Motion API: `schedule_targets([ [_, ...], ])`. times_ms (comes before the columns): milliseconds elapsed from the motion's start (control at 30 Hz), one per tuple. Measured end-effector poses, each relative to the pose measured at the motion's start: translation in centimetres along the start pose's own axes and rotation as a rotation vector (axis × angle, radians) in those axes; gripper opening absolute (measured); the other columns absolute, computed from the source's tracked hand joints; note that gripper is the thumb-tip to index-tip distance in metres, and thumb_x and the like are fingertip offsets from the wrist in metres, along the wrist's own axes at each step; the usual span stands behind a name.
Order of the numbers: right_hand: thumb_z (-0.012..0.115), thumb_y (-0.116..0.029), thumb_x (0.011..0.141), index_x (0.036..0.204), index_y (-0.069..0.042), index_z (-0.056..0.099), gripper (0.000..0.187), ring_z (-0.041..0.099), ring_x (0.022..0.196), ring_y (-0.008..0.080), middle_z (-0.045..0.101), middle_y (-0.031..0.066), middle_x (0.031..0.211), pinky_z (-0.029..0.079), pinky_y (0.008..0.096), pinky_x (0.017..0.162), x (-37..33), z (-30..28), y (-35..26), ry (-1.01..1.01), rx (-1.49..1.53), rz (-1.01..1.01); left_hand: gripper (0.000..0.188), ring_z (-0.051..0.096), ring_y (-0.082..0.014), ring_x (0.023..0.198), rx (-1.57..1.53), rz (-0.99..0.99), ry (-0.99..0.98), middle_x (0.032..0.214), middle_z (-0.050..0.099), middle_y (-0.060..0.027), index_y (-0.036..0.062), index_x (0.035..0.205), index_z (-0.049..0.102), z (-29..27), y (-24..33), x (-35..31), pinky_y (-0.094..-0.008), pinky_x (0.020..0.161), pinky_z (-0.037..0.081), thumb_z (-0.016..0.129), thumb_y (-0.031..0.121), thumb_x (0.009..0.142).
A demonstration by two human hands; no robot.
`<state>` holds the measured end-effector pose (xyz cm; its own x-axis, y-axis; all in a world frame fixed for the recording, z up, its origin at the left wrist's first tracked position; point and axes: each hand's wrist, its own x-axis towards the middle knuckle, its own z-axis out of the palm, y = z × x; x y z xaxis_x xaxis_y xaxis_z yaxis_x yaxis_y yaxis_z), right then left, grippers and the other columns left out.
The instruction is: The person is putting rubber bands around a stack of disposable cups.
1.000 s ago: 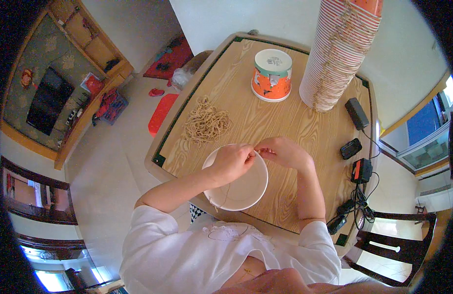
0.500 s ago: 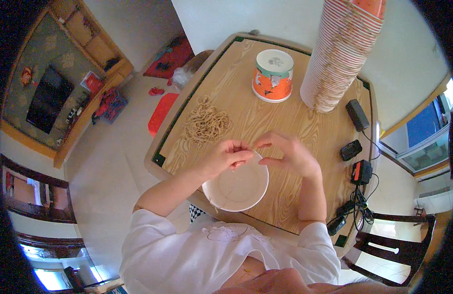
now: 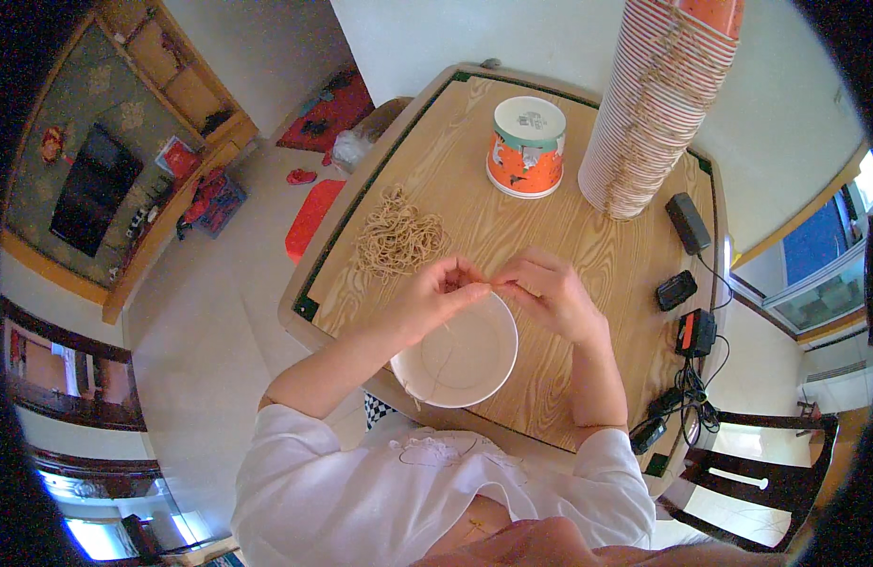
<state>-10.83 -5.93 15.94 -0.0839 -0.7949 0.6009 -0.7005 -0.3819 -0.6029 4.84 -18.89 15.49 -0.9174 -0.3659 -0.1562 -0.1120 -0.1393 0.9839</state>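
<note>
A white paper bucket (image 3: 466, 364) stands with its mouth toward me at the table's near edge. At its far rim, my left hand (image 3: 446, 291) is closed in a pinch on a thin tan cord, which trails down inside the bucket. The fingertips of my right hand (image 3: 548, 291) are pinched together and meet the left fingertips above the rim; what lies between them is too small to make out. A bit of cord also shows at the bucket's near left rim. Beyond my left hand lies a loose heap of tan cords (image 3: 398, 236).
An orange, green-banded paper bucket (image 3: 525, 163) stands upside down farther back. Beside it rises a tall leaning stack of nested buckets (image 3: 635, 113) with cords along its side. Black adapters (image 3: 688, 222) and tangled cables (image 3: 693, 402) line the right edge, near a dark chair (image 3: 767, 472).
My right hand has moved slightly left, and its spread fingers have closed into a pinch against the left fingertips. My left hand has shifted slightly; the bucket has stayed in place.
</note>
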Motion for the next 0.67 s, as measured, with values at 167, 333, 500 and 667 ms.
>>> schedule_targets([
  [167,0.063,-0.003,0.077,0.086,-0.001,0.058,0.010,0.059,0.073,0.0258,0.059,0.0108,0.080,0.047,0.0333,0.062,-0.4,0.1,0.3,-0.084,-0.010,0.121,0.012,0.051,-0.0062,0.062,0.494,0.274,0.103,0.072,0.057,0.0035,0.0050,0.086,0.060,0.2,-0.2,-0.1,-0.0223,0.054,0.042,0.063,0.017,0.085],
  [333,0.065,-0.004,0.077,0.088,-0.002,0.058,0.013,0.060,0.074,0.0242,0.060,0.0103,0.082,0.048,0.0320,0.063,-0.4,0.1,0.1,-0.148,-0.006,0.266,0.013,0.047,-0.0044,0.056,0.223,0.176,0.091,0.066,0.053,0.0045,0.0033,0.086,0.062,0.2,-0.6,0.5,-0.0207,0.049,0.038,0.063,0.016,0.085],
  [500,0.070,-0.004,0.072,0.090,-0.004,0.061,0.021,0.061,0.073,0.0216,0.061,0.0072,0.079,0.049,0.0307,0.064,0.1,0.0,-0.3,0.024,0.066,0.099,0.012,0.038,-0.0019,0.052,-0.164,-0.107,-0.037,0.066,0.048,0.0045,0.0048,0.089,0.061,-0.5,-0.4,0.7,-0.0185,0.044,0.028,0.063,0.016,0.085],
  [667,0.068,-0.003,0.073,0.093,-0.006,0.063,0.020,0.062,0.073,0.0207,0.062,0.0074,0.082,0.050,0.0304,0.064,-0.3,0.1,1.1,0.031,-0.001,-0.022,0.016,0.036,-0.0019,0.052,-0.333,-0.137,-0.084,0.068,0.048,0.0047,0.0050,0.095,0.059,-0.6,-0.4,0.8,-0.0183,0.043,0.026,0.063,0.016,0.085],
])
